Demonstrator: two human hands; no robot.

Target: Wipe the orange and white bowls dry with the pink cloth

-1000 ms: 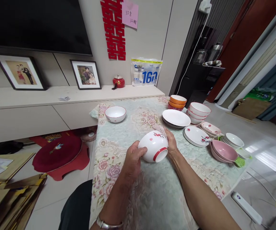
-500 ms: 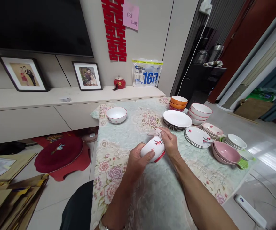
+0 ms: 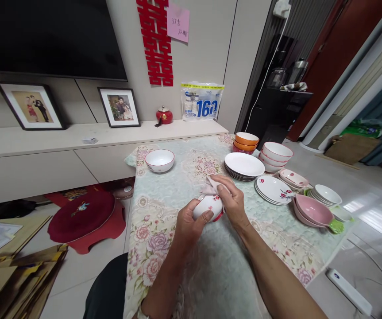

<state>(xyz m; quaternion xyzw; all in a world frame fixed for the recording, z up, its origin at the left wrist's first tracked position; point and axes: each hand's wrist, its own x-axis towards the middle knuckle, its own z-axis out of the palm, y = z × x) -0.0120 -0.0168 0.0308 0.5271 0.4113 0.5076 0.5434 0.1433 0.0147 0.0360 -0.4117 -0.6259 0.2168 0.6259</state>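
Observation:
A white bowl [image 3: 207,207] with red flowers and a red rim is tilted on its side above the table. My left hand [image 3: 191,221] grips it from the left, thumb pressed on its outer wall. My right hand [image 3: 232,201] is closed on a pale pink cloth [image 3: 210,186], which lies against the bowl's upper right side. The fingertips behind the bowl and cloth are hidden. Farther off to the left, a second white bowl [image 3: 159,161] with a thin red rim stands upright on the tablecloth [image 3: 184,177].
On the right stand orange bowls [image 3: 247,138], white plates [image 3: 244,165], red-rimmed bowls [image 3: 278,152], flowered plates [image 3: 273,189], pink bowls [image 3: 313,210] and small white bowls [image 3: 327,195]. Behind the table runs a low cabinet [image 3: 121,137]. A red stool [image 3: 84,217] is at left.
My right hand has shifted slightly left with the cloth, which now covers more of the bowl's upper side. My left hand still holds the bowl in nearly the same place.

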